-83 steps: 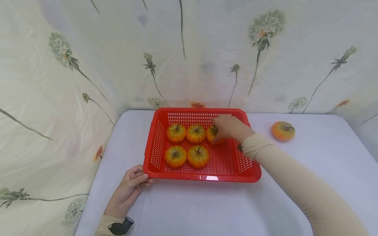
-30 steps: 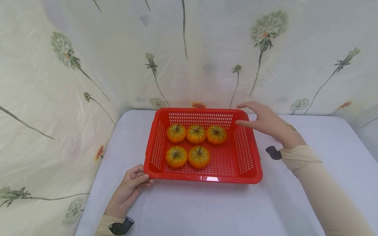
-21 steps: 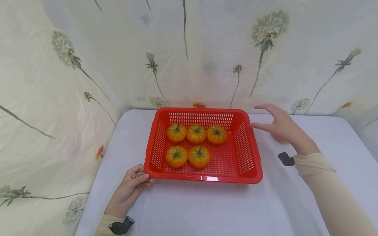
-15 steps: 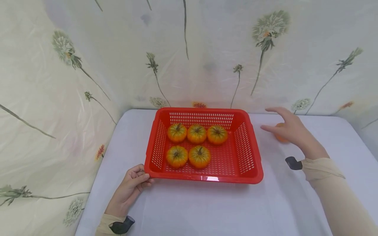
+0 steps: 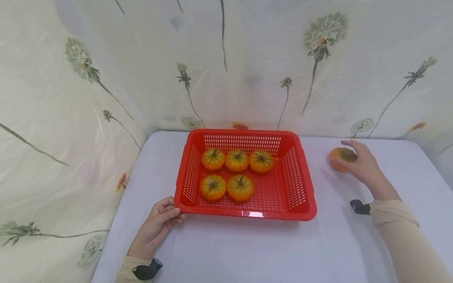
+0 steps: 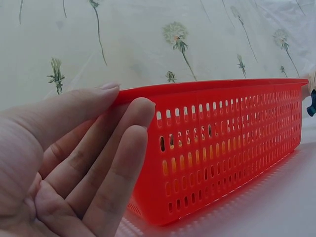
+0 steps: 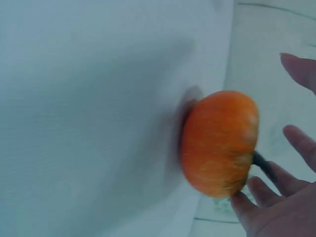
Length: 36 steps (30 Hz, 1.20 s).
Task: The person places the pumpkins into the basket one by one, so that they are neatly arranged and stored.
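A red plastic basket (image 5: 244, 214) stands on the table, holding several small orange pumpkins. Three lie along its back, among them a pumpkin (image 5: 261, 161) at the right end; two sit in front, one of them a pumpkin (image 5: 240, 188) near the middle. My left hand (image 5: 157, 224) pinches the basket's front left corner, thumb on the rim and fingers beneath it, as the left wrist view shows. Over at the right, my right hand (image 5: 364, 167) is at a lone pumpkin (image 7: 219, 143), thumb and fingers spread about it. In the right wrist view, some fingertips meet its stem side.
A white cloth covers the table (image 5: 247, 251). Behind it and to the left hangs a pale curtain (image 5: 247, 70) printed with dandelions. The basket's right wall (image 5: 296, 177) stands between the lone pumpkin and those inside.
My right hand has let go of the back right pumpkin in the basket, lifted out and moved right and down to the lone pumpkin. The left hand keeps its hold.
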Available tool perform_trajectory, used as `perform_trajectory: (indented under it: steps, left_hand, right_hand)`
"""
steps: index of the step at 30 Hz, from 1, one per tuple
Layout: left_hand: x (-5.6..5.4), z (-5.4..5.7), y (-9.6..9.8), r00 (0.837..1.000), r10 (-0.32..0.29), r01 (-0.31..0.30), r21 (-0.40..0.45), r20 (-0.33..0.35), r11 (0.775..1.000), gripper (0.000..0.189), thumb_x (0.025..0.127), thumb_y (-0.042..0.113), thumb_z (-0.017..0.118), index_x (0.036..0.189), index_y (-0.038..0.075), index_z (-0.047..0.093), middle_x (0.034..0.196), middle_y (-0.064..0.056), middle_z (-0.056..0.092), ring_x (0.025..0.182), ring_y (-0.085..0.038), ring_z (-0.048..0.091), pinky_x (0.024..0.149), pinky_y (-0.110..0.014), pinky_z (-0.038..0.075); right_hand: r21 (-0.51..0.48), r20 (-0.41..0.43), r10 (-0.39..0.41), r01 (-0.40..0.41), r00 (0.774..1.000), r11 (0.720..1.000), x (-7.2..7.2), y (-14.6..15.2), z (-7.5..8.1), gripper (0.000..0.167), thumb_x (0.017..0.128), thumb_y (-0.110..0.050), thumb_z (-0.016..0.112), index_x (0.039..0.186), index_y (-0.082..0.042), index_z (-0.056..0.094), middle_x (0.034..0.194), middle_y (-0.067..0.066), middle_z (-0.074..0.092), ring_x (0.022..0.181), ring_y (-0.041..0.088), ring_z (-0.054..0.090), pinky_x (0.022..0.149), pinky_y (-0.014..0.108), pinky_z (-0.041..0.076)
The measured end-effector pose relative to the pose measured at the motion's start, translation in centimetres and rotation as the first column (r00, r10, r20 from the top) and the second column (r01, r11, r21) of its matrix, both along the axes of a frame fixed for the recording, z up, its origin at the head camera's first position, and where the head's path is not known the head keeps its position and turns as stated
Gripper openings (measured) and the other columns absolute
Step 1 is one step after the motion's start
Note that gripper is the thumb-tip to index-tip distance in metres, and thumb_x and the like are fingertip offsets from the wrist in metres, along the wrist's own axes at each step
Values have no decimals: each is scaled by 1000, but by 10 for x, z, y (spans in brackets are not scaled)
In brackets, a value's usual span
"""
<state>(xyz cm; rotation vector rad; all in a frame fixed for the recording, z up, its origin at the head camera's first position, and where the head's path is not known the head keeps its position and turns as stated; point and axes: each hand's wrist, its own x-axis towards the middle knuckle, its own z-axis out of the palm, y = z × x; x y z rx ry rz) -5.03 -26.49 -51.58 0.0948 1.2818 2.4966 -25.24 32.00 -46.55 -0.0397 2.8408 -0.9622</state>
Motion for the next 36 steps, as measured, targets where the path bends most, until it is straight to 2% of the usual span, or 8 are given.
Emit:
perform_trajectory:
  steps: [8, 19, 25, 32, 36]
  left_hand:
    - [0, 0, 0, 1000, -5, 5, -1, 5, 1000, 23, 103, -7, 48, 103, 12, 62, 95, 1, 79, 85, -10, 77, 80, -22, 63]
    - [-1, -1, 0, 1000, 8, -8, -16, 3, 1000, 23, 102, -7, 50, 104, 11, 64, 94, 0, 79, 85, -9, 77, 79, -21, 63]
    - [0, -1, 0, 1000, 9, -9, -9, 3, 1000, 23, 102, -8, 49, 103, 11, 64, 94, 1, 79, 84, -9, 77, 79, -21, 63]
    - [0, 0, 1, 1000, 5, -5, -5, -1, 1000, 23, 102, -8, 48, 102, 11, 62, 93, 1, 79, 84, -9, 77, 78, -21, 63]
    - [0, 0, 1, 1000, 10, -10, -12, 2, 1000, 23, 102, -8, 49, 102, 11, 63, 93, 1, 79, 84, -9, 77, 79, -21, 63]
  right_hand:
    - [-42, 74, -60, 63, 995, 997, 1, 15, -17, 107, 96, -56, 66, 165, -6, 2, 167, 35, 11, 147, 60, 18, 111, 80, 27]
    - [-22, 48, -89, 90, 995, 996, 1, 26, -26, 101, 97, -57, 63, 161, 4, 15, 160, 39, 24, 141, 61, 28, 110, 76, 33]
    - [-19, 61, -109, 110, 992, 994, 3, 26, -26, 102, 95, -61, 64, 161, 3, 20, 157, 38, 30, 140, 59, 31, 108, 76, 36]
    - [-13, 95, -136, 137, 986, 990, 4, 24, -23, 106, 92, -66, 64, 162, -1, 18, 159, 36, 29, 140, 58, 30, 107, 77, 38]
    - [-12, 87, -134, 135, 987, 991, 4, 23, -21, 105, 92, -66, 65, 162, -1, 20, 159, 35, 30, 140, 58, 30, 107, 76, 38]
